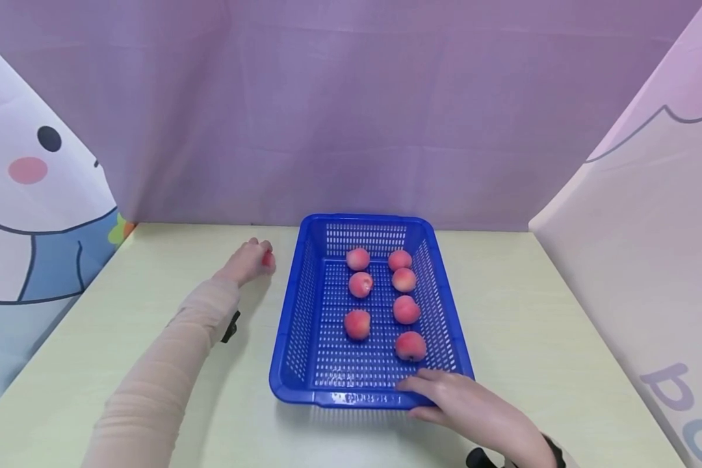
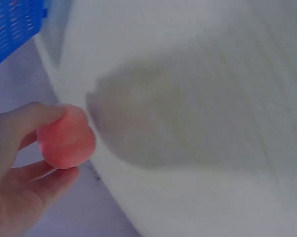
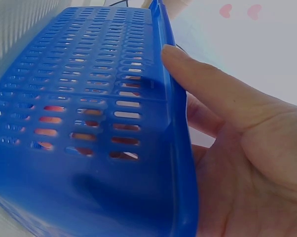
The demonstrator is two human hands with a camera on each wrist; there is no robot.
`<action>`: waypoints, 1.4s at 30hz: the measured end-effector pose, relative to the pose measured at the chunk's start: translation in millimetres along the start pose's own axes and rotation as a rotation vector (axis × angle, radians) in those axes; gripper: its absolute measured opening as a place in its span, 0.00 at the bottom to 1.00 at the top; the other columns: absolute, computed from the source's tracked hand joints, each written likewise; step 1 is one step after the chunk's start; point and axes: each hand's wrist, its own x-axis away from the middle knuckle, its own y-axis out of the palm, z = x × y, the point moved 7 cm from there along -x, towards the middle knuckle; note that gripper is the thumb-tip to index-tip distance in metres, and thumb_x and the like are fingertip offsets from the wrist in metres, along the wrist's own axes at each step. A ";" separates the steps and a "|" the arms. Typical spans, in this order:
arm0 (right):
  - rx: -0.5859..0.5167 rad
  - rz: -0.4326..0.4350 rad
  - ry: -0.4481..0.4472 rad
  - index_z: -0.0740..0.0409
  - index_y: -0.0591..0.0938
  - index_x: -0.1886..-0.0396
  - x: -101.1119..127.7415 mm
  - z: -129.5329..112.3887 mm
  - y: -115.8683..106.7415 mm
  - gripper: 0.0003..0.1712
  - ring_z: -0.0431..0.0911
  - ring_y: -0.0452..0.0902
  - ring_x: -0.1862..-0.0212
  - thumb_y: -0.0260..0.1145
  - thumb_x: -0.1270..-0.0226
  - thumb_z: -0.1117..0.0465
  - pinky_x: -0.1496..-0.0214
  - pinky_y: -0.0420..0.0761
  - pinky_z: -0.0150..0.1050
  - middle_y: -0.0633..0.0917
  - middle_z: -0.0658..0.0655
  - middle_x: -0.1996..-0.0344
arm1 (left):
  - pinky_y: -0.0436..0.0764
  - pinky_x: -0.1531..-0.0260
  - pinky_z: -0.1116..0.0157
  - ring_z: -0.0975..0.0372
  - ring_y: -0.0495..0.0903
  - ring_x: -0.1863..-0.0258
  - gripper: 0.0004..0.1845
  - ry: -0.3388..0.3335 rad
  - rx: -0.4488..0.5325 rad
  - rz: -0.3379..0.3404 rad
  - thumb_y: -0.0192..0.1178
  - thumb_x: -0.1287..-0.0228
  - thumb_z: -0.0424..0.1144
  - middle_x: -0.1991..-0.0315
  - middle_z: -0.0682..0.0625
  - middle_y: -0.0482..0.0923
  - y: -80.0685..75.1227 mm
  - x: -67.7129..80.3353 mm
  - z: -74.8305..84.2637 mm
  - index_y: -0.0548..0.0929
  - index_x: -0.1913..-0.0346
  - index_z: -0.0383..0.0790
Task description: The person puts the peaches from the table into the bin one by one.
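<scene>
My left hand [image 1: 248,261] grips a pink peach [image 2: 67,137] between thumb and fingers, to the left of the basket and over the table. In the head view the hand hides most of that peach. A blue perforated plastic basket [image 1: 292,312] stands in the middle, its long sides running away from me. Inside it lie peaches in two rough columns: three on the left, such as one peach [image 1: 357,324], and several on the right, such as the nearest peach [image 1: 411,346]. My right hand [image 1: 468,406] holds the near right rim, with thumb and fingers on either side of it.
The pale table [image 1: 561,364] extends on both sides of the basket. A purple cloth [image 1: 351,117] hangs along the back edge, close behind the basket. Printed panels close off the left [image 1: 41,214] and right [image 1: 637,260] sides.
</scene>
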 end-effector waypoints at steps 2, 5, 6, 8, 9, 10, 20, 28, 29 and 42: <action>0.004 0.000 0.001 0.51 0.78 0.54 0.1 -0.2 -0.1 0.15 0.37 0.75 0.62 0.60 0.42 0.55 0.60 0.77 0.34 0.79 0.45 0.64 | 0.73 0.62 0.55 0.49 0.72 0.66 0.17 -0.021 0.025 -0.041 0.56 0.52 0.26 0.65 0.33 0.70 -2.3 -0.9 0.7 0.73 0.55 0.24; 0.007 0.005 -0.002 0.52 0.78 0.54 0.2 -0.6 -0.5 0.15 0.37 0.75 0.62 0.60 0.42 0.55 0.60 0.77 0.34 0.79 0.46 0.64 | 0.72 0.59 0.55 0.49 0.71 0.64 0.19 -0.067 0.070 -0.102 0.57 0.49 0.28 0.62 0.34 0.70 -6.9 -2.2 1.9 0.72 0.53 0.24; 0.007 0.006 -0.003 0.52 0.78 0.54 0.2 -0.7 -0.6 0.15 0.37 0.75 0.62 0.60 0.42 0.56 0.60 0.77 0.34 0.79 0.46 0.64 | 0.72 0.59 0.55 0.49 0.71 0.64 0.19 -0.082 0.080 -0.116 0.57 0.49 0.28 0.62 0.34 0.70 -8.8 -2.5 2.2 0.72 0.53 0.25; 0.006 0.010 -0.006 0.52 0.78 0.54 0.1 -1.0 -0.9 0.15 0.37 0.75 0.62 0.61 0.42 0.56 0.61 0.77 0.34 0.79 0.46 0.64 | 0.71 0.58 0.55 0.50 0.70 0.64 0.19 -0.110 0.096 -0.142 0.57 0.48 0.29 0.62 0.35 0.71 -13.1 -2.6 3.5 0.72 0.52 0.25; 0.005 0.011 -0.007 0.52 0.78 0.54 0.0 -1.1 -1.0 0.15 0.37 0.75 0.62 0.61 0.42 0.56 0.61 0.77 0.34 0.79 0.46 0.64 | 0.71 0.58 0.55 0.50 0.70 0.63 0.19 -0.114 0.099 -0.152 0.57 0.48 0.29 0.62 0.35 0.71 -15.5 -2.6 4.8 0.72 0.52 0.25; 0.006 0.012 -0.009 0.52 0.78 0.54 -0.1 -1.3 -1.2 0.15 0.37 0.75 0.62 0.61 0.42 0.56 0.61 0.77 0.34 0.79 0.46 0.64 | 0.71 0.58 0.55 0.50 0.70 0.63 0.19 -0.115 0.105 -0.160 0.57 0.48 0.29 0.62 0.35 0.71 -18.0 -2.4 6.2 0.71 0.52 0.25; 0.015 0.023 -0.019 0.53 0.78 0.55 -0.1 -2.0 -2.6 0.15 0.38 0.76 0.62 0.61 0.43 0.56 0.61 0.77 0.34 0.79 0.46 0.65 | 0.71 0.60 0.55 0.51 0.71 0.65 0.19 -0.081 0.097 -0.211 0.55 0.50 0.30 0.66 0.38 0.74 -41.3 2.9 26.6 0.71 0.53 0.23; 0.008 0.011 -0.010 0.52 0.78 0.55 -0.2 -1.2 -1.9 0.15 0.38 0.76 0.62 0.60 0.41 0.54 0.60 0.77 0.34 0.79 0.46 0.64 | 0.71 0.62 0.57 0.53 0.69 0.67 0.19 -0.082 0.055 -0.250 0.54 0.50 0.32 0.67 0.41 0.72 -51.7 8.5 37.3 0.72 0.54 0.25; 0.007 0.010 -0.009 0.52 0.78 0.55 -0.3 -1.0 -1.7 0.15 0.38 0.76 0.62 0.60 0.41 0.54 0.60 0.77 0.34 0.79 0.46 0.64 | 0.71 0.62 0.58 0.53 0.69 0.67 0.19 -0.079 0.051 -0.253 0.54 0.50 0.32 0.67 0.41 0.72 -52.6 9.1 38.8 0.72 0.54 0.26; 0.006 0.015 -0.013 0.52 0.77 0.55 0.2 -0.8 -2.0 0.15 0.37 0.75 0.62 0.58 0.40 0.53 0.60 0.77 0.34 0.79 0.46 0.64 | 0.72 0.65 0.59 0.53 0.70 0.67 0.17 -0.056 0.001 -0.269 0.55 0.51 0.31 0.66 0.42 0.72 -65.4 15.4 60.0 0.73 0.56 0.29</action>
